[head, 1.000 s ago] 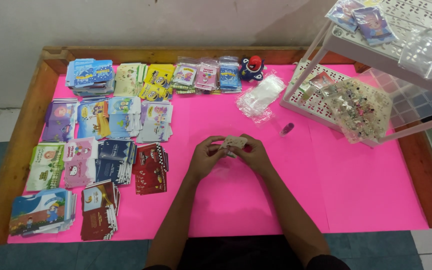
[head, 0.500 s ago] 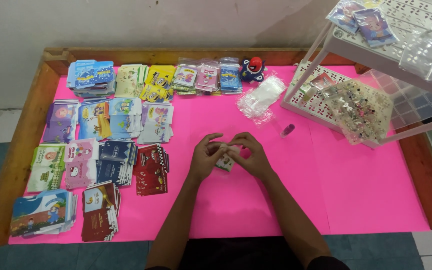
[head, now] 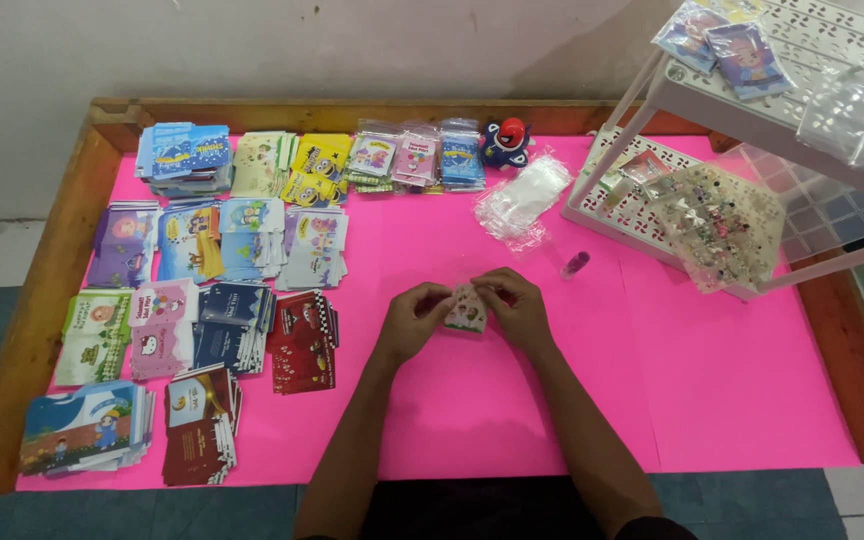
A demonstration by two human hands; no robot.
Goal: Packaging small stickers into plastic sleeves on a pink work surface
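My left hand [head: 414, 320] and my right hand [head: 512, 302] meet over the middle of the pink table [head: 512, 420]. Between their fingertips they pinch a small printed card or packet [head: 466, 310] with a light, patterned face. It sits just above the pink surface. Both hands grip it from either side, thumbs on top.
Several stacks of small printed envelopes [head: 202, 290] cover the table's left half. A pile of clear plastic sleeves [head: 525, 198] and a blue and red toy [head: 505, 142] lie at the back. A small purple bottle [head: 575, 264] stands near a white rack [head: 752, 130] holding a bag of small trinkets [head: 722, 225].
The hands have stayed in the middle of the table, working the small card between the fingers; it now shows more plainly between them.
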